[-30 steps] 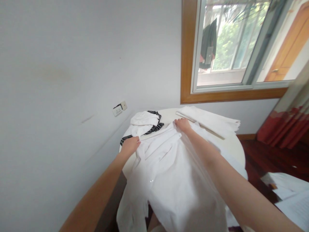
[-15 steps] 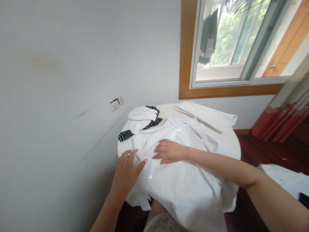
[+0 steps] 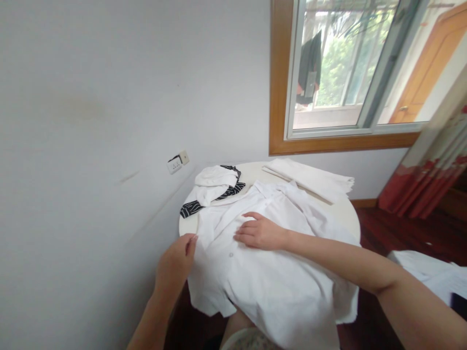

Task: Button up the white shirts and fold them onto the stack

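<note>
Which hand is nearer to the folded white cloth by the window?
Right. The right hand lies flat on the white shirt, in front of the folded white cloth; the left hand is at the shirt's left edge, farther off.

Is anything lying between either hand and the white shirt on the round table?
Nothing visible. The right hand lies flat on the white shirt, and the left hand is at its left edge. The black-striped garment and the folded cloth sit farther back on the table, clear of both hands.
</note>
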`<state>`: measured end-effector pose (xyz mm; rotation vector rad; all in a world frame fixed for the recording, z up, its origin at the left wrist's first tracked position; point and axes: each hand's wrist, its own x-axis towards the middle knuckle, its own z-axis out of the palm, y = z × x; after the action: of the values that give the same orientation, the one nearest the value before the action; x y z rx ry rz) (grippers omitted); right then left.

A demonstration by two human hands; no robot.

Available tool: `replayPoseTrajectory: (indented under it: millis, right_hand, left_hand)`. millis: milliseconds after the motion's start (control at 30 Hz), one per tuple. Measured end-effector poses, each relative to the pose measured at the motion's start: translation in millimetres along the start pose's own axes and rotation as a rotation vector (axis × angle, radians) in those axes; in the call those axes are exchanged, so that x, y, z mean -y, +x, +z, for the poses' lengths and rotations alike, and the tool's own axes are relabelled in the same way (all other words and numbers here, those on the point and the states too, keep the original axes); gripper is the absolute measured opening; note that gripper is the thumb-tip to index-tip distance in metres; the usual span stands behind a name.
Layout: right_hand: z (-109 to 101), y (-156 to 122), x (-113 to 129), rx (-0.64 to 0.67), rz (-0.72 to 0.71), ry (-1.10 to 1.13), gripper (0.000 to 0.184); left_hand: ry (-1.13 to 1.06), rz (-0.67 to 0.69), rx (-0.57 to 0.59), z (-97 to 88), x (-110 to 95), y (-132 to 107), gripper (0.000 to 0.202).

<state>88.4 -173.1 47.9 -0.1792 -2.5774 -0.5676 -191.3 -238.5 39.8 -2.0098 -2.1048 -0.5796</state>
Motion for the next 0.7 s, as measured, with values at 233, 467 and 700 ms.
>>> replayPoseTrajectory:
  millis: [233, 467, 700]
  right_hand:
    - [-57, -51, -11, -0.04, 0.201, 0.214, 0.026]
    - [-88, -122, 2, -0.136, 0.484, 0.276, 0.027]
    - [-89, -136, 37, 0.223, 0.545, 0.417, 0.033]
  left_hand:
    - [0.131, -0.067, -0.135, -7.1, 53, 32, 0.041]
    - [0.255, -0.101, -0.188, -24.7, 66, 42, 0.041]
    - [0.412, -0.12, -0.082, -26.5, 63, 65, 0.034]
